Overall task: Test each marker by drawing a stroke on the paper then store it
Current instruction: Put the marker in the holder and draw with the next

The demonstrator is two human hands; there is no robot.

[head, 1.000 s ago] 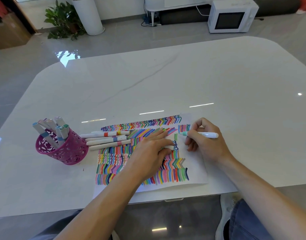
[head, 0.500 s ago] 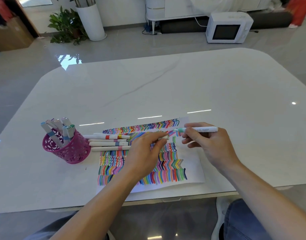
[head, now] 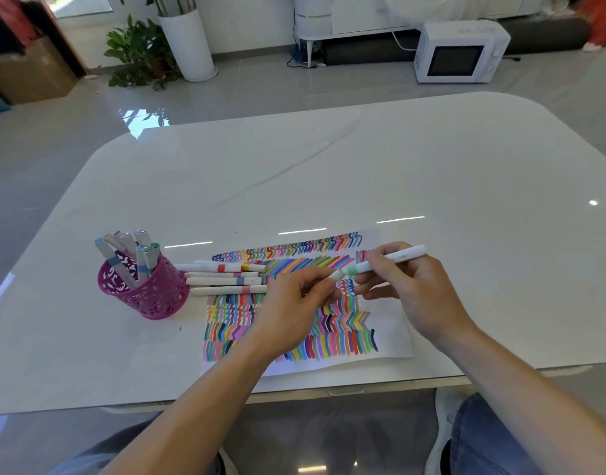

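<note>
My right hand [head: 411,286] grips a white marker with a mint-green band [head: 390,261], held level above the paper [head: 394,341]. My left hand [head: 294,306] pinches the marker's white cap [head: 336,275] at the marker's tip end. The paper is covered in rows of coloured strokes. Several capped markers [head: 222,278] lie side by side at the paper's upper left. A pink perforated cup [head: 147,289] left of them holds several more markers.
The white table [head: 329,173] stretches far beyond the paper; its near edge runs just below the sheet. My knees show under the edge. A white microwave [head: 459,51], a potted plant [head: 140,53] and a cardboard box [head: 30,70] stand on the floor beyond.
My right hand has lifted the marker off the paper. My left hand has left the sheet and brought the cap up to the marker's tip. The view has tilted up a little.
</note>
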